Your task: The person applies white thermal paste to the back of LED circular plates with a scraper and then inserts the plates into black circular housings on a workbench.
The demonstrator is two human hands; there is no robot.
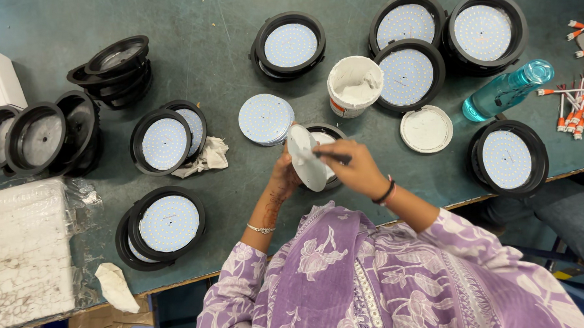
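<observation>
My left hand [284, 176] holds a white round disc [307, 159] tilted on edge, just above a black round lamp housing [327, 131] on the table. My right hand [358, 167] grips a thin dark brush or stick [331, 157] whose tip lies across the disc's white-coated face. A white tub of white paste [354, 86] stands open just beyond, with its lid [426, 129] lying to the right. A stack of round LED boards [265, 119] lies to the left of the hands.
Black housings fitted with LED boards [168, 223] lie all around the green table [211, 64]. Empty black housings [114, 64] are stacked at the left. A blue bottle [507, 91], red-and-white wire connectors [582, 96], crumpled rags [208, 158] and a wrapped white block [23, 251] are also there.
</observation>
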